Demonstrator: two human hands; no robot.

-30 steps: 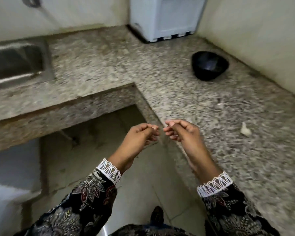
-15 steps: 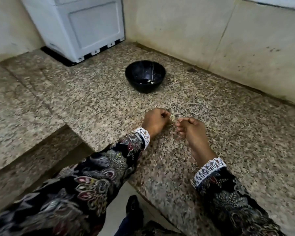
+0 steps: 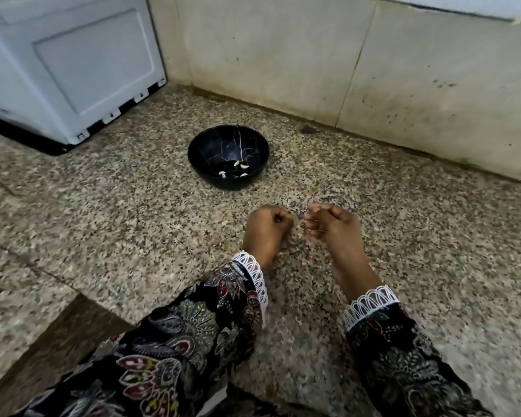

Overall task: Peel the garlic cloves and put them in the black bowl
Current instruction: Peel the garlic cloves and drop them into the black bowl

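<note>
The black bowl [image 3: 227, 156] is being kept straight ahead of both hands on the desk [image 3: 109, 224], apart from them and a bit closer to the left hand [image 3: 266, 231]. About four peeled cloves [image 3: 241, 167] are sitting inside. Both the left and right hand [image 3: 333, 225] are being curled tight; whether a clove's being pinched can't be told.

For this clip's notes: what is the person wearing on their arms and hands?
Both arms are in long dark sleeves printed with a floral and paisley pattern in red, grey and cream. Each cuff ends in white scalloped lace. The left hand and right hand are bare: no gloves, and no rings or bangles show.
</note>
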